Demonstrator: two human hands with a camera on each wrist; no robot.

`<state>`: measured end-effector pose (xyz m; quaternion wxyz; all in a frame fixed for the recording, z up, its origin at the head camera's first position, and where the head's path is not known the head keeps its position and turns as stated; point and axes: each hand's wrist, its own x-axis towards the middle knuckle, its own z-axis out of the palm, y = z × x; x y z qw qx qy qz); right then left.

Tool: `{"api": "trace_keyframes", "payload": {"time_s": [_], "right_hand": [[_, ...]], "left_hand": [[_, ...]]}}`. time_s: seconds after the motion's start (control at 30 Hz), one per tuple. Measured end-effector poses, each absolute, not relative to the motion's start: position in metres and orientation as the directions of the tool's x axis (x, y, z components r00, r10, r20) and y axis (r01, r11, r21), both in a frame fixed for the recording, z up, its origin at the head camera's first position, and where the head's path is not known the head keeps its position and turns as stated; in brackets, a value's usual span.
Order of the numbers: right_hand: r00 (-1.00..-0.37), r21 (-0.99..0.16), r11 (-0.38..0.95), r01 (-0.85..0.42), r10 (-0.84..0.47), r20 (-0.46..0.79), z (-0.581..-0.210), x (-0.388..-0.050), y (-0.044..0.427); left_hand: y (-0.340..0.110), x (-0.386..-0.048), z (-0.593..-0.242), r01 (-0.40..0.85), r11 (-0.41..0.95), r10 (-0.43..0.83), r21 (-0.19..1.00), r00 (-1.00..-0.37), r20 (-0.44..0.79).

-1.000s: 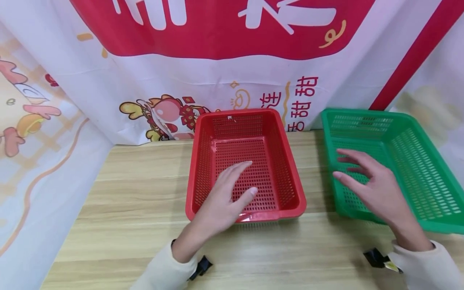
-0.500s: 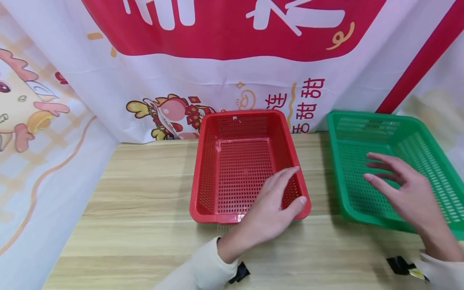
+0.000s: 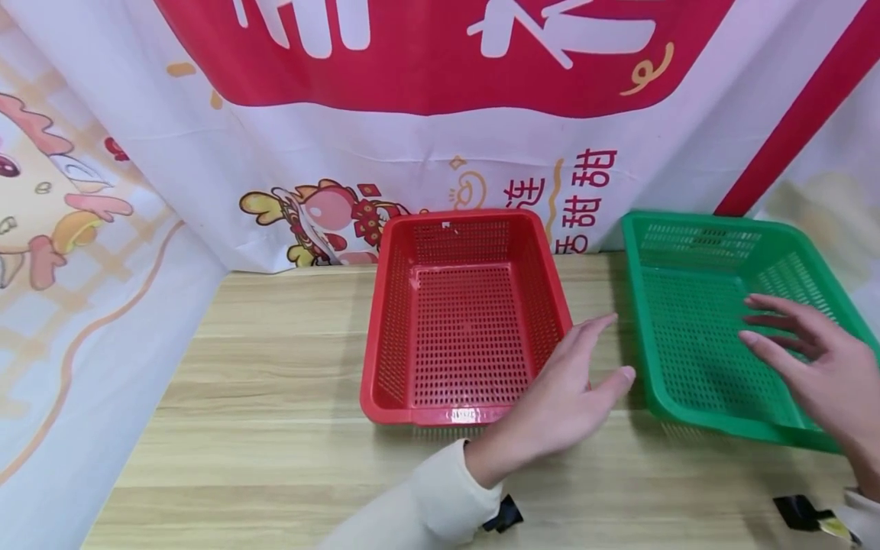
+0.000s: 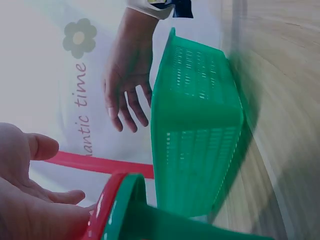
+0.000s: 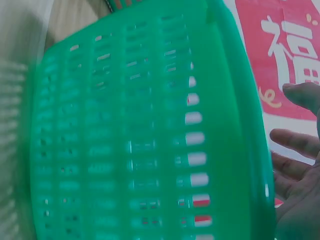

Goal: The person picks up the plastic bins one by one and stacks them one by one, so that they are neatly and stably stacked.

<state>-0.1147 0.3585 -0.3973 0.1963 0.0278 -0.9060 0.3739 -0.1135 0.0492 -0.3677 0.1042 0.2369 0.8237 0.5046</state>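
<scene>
My left hand (image 3: 560, 401) hovers by the front right corner of the red plastic basket (image 3: 374, 336), reaching toward the gap beside the green basket (image 3: 653, 382). Its thumb and fingers are spread apart, with nothing between them. Over the green basket's right part hangs my right hand (image 3: 821, 370), fingers loosely bent and holding nothing. Both baskets have perforated walls and stand upright with bare floors. In the left wrist view, a green edge (image 4: 137, 212) lies against a red rim (image 4: 105, 207); the right hand (image 4: 129, 75) shows beyond the green basket (image 4: 200, 115).
The baskets stand on a light wood-grain table (image 3: 275, 382), with a narrow gap between them. A printed white and red cloth (image 3: 385, 145) hangs behind, and another printed cloth (image 3: 89, 252) borders the left side. Black straps or mounts (image 3: 505, 516) show at the wrists.
Both hands have moved to the right, the left from above the red basket to past its right corner. The view shifted slightly at first. The baskets look unmoved on the table.
</scene>
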Motion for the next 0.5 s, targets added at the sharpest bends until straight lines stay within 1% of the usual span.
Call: {"api": "trace_keyframes", "payload": {"time_s": [0.3, 0.4, 0.5], "right_hand": [[-0.891, -0.699, 0.666, -0.260, 0.113, 0.440, -0.403, -0.113, 0.381], [-0.885, -0.683, 0.687, -0.250, 0.124, 0.448, -0.409, -0.113, 0.393], [-0.884, -0.680, 0.700, -0.217, 0.154, 0.441, -0.423, -0.119, 0.415]], "left_hand": [[0.078, -0.114, -0.361, 0.187, 0.346, 0.497, 0.920, -0.868, -0.010], [0.089, -0.112, -0.364, 0.157, 0.325, 0.480, 0.933, -0.877, -0.019], [0.099, -0.110, -0.369, 0.148, 0.312, 0.461, 0.939, -0.887, -0.013]]}}
